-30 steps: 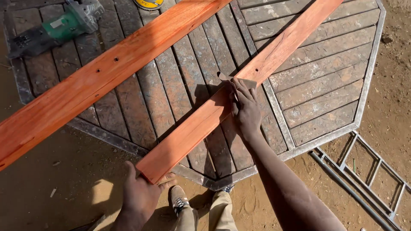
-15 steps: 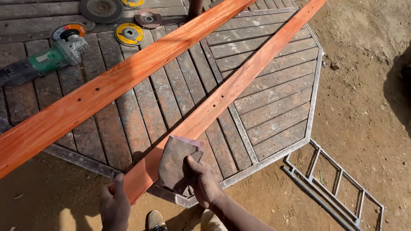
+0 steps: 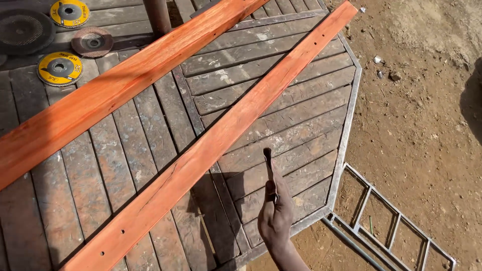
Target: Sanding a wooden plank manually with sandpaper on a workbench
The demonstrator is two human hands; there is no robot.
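My right hand (image 3: 275, 211) is raised above the table, pinching a thin dark sheet of sandpaper (image 3: 267, 161) that I see edge-on, pointing up. The hand hovers just right of a long narrow reddish plank (image 3: 216, 145) with small holes near both ends, and does not touch it. This plank lies diagonally across an octagonal slatted wooden table with a metal rim (image 3: 346, 135). A wider reddish plank (image 3: 115, 90) lies parallel to it on the left. My left hand is out of view.
Two yellow grinding discs (image 3: 60, 68) (image 3: 69, 12), a brown flap disc (image 3: 92, 41) and a dark disc (image 3: 25, 30) lie at the table's far left. A rusty post (image 3: 158, 15) stands at the top. A metal ladder-like frame (image 3: 386, 226) lies on the dirt ground at lower right.
My right hand has lifted the sandpaper off the narrow plank and holds it up in the air. My left hand, earlier at the plank's near end, has left the view.
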